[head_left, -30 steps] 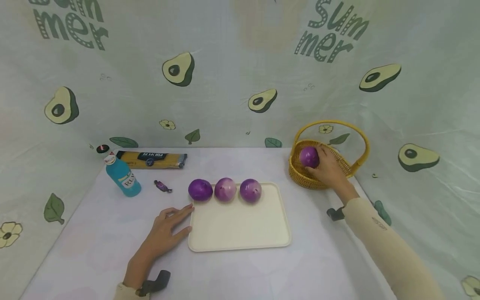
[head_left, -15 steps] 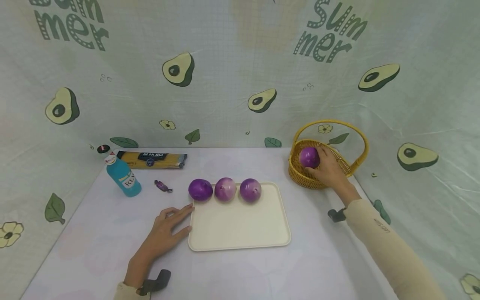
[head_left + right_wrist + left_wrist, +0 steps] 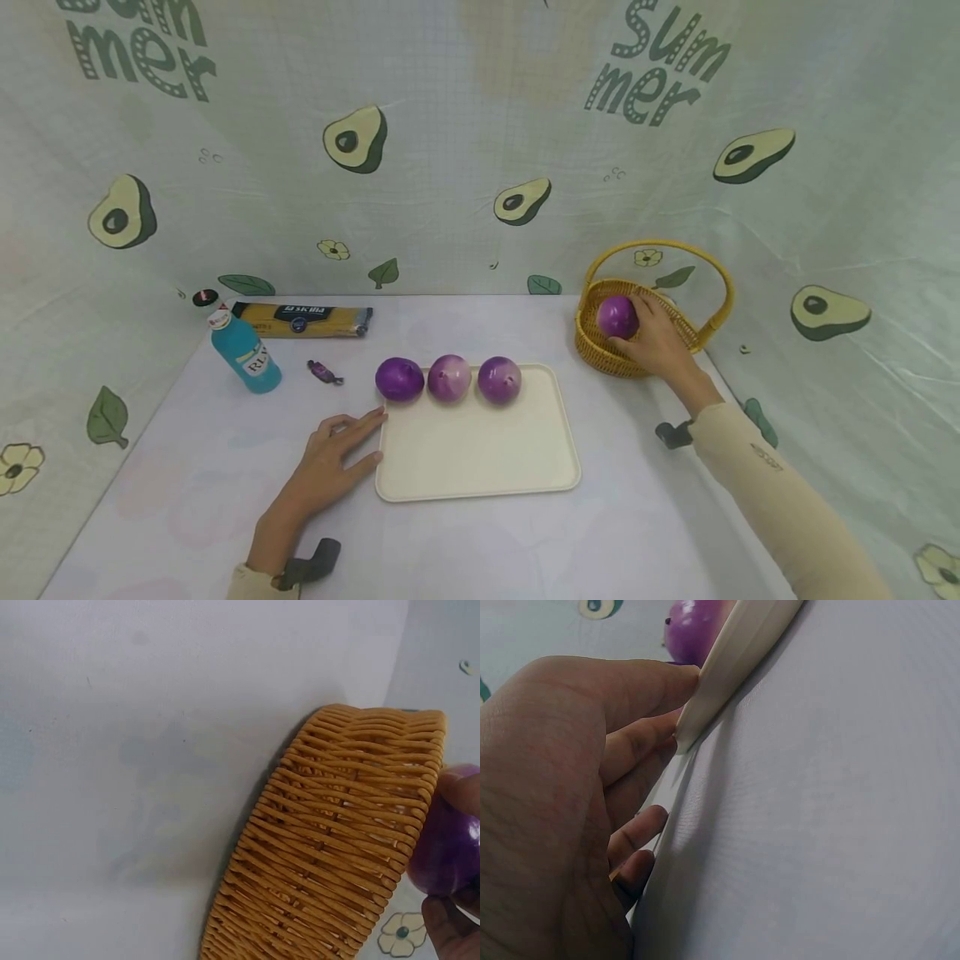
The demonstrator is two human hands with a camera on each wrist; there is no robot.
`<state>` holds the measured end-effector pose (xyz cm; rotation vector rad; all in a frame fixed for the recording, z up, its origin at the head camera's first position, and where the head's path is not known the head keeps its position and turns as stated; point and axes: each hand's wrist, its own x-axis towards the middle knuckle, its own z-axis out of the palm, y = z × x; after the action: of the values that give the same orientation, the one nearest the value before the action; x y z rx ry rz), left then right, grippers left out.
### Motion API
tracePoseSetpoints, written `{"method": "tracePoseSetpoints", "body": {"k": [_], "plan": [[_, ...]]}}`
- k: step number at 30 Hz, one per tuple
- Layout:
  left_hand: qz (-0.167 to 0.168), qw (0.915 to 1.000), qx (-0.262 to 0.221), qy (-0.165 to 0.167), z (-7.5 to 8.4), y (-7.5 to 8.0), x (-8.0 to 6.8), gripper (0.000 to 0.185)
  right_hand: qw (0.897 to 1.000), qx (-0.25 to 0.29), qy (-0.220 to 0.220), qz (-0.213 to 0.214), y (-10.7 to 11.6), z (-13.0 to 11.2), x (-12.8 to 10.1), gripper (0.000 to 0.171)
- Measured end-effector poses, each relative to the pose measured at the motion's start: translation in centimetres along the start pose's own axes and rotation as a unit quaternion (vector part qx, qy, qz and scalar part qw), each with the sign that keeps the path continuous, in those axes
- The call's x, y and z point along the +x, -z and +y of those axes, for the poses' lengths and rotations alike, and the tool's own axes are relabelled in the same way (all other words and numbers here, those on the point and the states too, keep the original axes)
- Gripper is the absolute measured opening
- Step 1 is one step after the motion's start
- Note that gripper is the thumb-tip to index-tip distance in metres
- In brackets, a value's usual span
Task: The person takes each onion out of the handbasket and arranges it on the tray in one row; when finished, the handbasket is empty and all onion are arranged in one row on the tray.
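- Purple onion point(image 3: 617, 316) gripped in right hand point(image 3: 658, 337), fingers curled round it, held over the near rim of the wicker basket point(image 3: 600, 346); right wrist view shows the onion point(image 3: 446, 844) just at the basket's woven wall point(image 3: 330, 847), fingertips point(image 3: 450, 926) under it
- Basket: yellow, arched handle, sits at far right corner of the table point(image 3: 187, 500), near the backdrop
- Left hand point(image 3: 330, 462) lies flat on the table, fingers straight and loosely spread, fingertips against the left edge of the tray point(image 3: 480, 467); left wrist view confirms fingers point(image 3: 641, 690) touching the tray rim point(image 3: 727, 660)
- Tray: cream, rectangular, middle of the table; three purple onions in a row along its far edge – left onion point(image 3: 399, 379), middle onion point(image 3: 449, 377) (paler), right onion point(image 3: 499, 380), each touching or just beside its neighbour
- Blue bottle point(image 3: 243, 352) upright near the far left corner; pasta packet point(image 3: 303, 319) lying along the far edge behind it; small wrapped candy point(image 3: 324, 372) between bottle and tray
- Backdrop: pale cloth printed with avocados, leaves and the word "Summer"
- Right arm in a beige sleeve point(image 3: 772, 492); dark wrist straps on both arms
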<state>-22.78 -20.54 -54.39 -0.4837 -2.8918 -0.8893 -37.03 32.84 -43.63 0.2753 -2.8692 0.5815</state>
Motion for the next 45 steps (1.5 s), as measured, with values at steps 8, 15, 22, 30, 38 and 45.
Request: {"method": "tracePoseSetpoints", "body": {"k": [8, 15, 22, 30, 38, 45], "plan": [[0.003, 1.0000, -0.005, 0.001, 0.2, 0.2, -0.1, 0.059, 1.000, -0.009, 0.004, 0.002, 0.0, -0.1, -0.2, 0.087], [0.002, 1.0000, -0.007, 0.001, 0.1, 0.1, -0.1, 0.060, 1.000, -0.009, 0.004, 0.004, 0.1, -0.3, -0.4, 0.087], [0.001, 1.0000, -0.003, 0.002, 0.1, 0.2, 0.0, 0.059, 1.000, -0.011, 0.000, 0.000, 0.1, -0.6, -0.6, 0.088], [-0.002, 1.0000, 0.001, 0.004, 0.2, 0.1, 0.0, 0.059, 1.000, -0.005, -0.003, -0.003, 0.3, -0.7, -0.7, 0.087], [0.001, 1.0000, -0.002, -0.004, 0.2, 0.2, 0.1, 0.059, 1.000, -0.006, 0.005, 0.002, 0.4, -0.7, -1.0, 0.085], [-0.003, 1.0000, -0.003, 0.000, 0.1, 0.1, 0.1, 0.060, 1.000, -0.009, 0.009, -0.001, 0.4, -1.2, -1.1, 0.086]]}}
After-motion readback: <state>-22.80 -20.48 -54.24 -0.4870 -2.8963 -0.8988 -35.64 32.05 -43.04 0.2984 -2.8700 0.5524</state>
